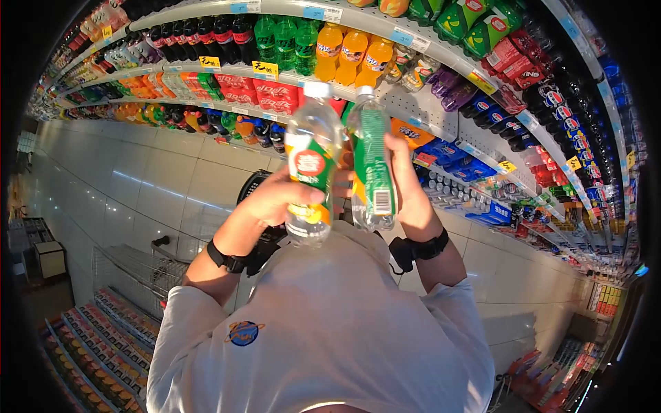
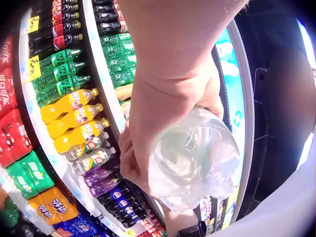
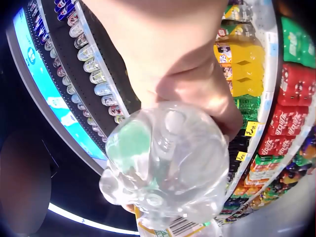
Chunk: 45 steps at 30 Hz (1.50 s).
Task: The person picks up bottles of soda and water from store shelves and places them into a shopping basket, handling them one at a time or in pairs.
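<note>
In the head view my left hand (image 1: 272,199) grips a clear soda bottle (image 1: 313,162) with a white cap, its green label bearing a red disc. Beside it, my right hand (image 1: 407,175) holds a second clear soda bottle (image 1: 373,148), whose green label turns a barcode toward me. Both bottles stand upright side by side in front of the chest. The left wrist view looks up at the base of the left bottle (image 2: 195,158). From below, the right bottle (image 3: 168,158) fills much of the right wrist view and covers part of the fingers.
Curved store shelves ahead carry orange soda bottles (image 1: 353,51), green soda bottles (image 1: 284,41), dark cola bottles (image 1: 217,34) and red multipacks (image 1: 275,95). A wire shopping cart (image 1: 127,272) stands behind on the left, over a tiled floor (image 1: 162,162).
</note>
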{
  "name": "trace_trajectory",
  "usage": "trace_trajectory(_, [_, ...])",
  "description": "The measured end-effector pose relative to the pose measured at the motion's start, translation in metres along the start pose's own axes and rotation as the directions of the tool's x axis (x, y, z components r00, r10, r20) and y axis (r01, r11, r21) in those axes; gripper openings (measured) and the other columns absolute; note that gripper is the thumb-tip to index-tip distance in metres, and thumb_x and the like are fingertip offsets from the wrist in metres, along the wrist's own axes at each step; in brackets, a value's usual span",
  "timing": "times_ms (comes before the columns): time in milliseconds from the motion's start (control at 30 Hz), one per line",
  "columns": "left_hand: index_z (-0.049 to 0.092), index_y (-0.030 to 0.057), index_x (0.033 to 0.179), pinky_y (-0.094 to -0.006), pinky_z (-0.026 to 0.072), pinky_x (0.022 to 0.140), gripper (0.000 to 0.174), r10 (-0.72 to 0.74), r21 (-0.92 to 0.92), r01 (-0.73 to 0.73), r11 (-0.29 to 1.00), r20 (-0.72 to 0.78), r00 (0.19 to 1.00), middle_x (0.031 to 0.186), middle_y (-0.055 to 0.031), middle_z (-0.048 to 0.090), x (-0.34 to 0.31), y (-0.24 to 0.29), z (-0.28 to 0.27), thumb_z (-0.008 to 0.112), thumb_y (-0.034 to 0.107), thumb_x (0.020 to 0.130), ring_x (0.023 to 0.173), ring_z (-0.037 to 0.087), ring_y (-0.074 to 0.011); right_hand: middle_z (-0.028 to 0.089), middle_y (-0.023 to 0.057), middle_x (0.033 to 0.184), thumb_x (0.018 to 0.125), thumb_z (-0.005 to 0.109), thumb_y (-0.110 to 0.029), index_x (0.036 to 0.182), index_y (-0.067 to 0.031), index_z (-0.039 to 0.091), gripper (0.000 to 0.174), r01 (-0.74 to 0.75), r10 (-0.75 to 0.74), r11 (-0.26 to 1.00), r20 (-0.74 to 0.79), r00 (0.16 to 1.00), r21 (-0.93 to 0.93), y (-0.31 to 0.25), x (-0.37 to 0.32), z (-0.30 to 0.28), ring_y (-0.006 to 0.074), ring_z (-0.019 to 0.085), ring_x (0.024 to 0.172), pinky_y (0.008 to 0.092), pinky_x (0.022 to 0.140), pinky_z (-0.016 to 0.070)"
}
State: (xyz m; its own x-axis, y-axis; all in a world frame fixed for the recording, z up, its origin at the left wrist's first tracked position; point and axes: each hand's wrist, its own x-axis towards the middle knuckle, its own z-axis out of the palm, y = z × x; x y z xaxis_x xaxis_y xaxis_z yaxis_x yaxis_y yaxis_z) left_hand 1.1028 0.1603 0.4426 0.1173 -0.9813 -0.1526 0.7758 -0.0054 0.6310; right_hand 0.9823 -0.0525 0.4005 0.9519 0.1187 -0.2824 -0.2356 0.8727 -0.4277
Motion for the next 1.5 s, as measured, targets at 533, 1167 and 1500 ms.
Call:
trace_trajectory(533, [0.047,-0.0007,0.119,-0.0475,0.0542,0.085,0.045,0.126,0.050,-0.118,0.992,-0.202,0.971,0.104,-0.0174,0.062,-0.022,0.010,-0.017,0.064,0.011,0.079,0.094,0.065,-0.0342,0.052,0.0109,0.124,0.074,0.078,-0.049,0.133,-0.0055,0.046,0.080,0.119,-0.216,0.904,0.199,0.956,0.411,-0.004,0.000,-0.014,0.0170,0.052,0.094,0.0316,0.081,0.0454])
trace_trajectory(1167, [0.043,-0.0005,0.125,-0.0351,0.0509,0.083,0.054,0.180,0.247,-0.009,0.969,-0.680,0.710,0.105,-0.0103,0.060,-0.035,-0.067,-0.193,0.069,0.015,0.080,0.093,0.062,-0.0203,0.063,0.0144,0.113,0.092,0.056,-0.031,0.124,-0.0022,0.050,0.044,-0.232,0.140,0.955,-0.409,0.902,-0.185,0.068,0.035,-0.124,0.0202,0.062,0.095,0.0369,0.081,0.0541])
trace_trajectory(1500, [0.058,-0.0035,0.112,-0.0378,0.0498,0.086,0.059,0.101,0.393,0.630,0.670,-0.889,0.447,0.105,-0.0212,0.066,-0.013,-0.328,-0.448,0.079,0.034,0.071,0.098,0.065,-0.0307,0.062,0.0024,0.093,0.085,0.072,-0.018,0.111,-0.0055,0.057,0.033,-0.444,0.225,0.884,-0.702,0.675,-0.144,0.290,0.167,-0.353,0.0123,0.062,0.078,0.0303,0.068,0.0505])
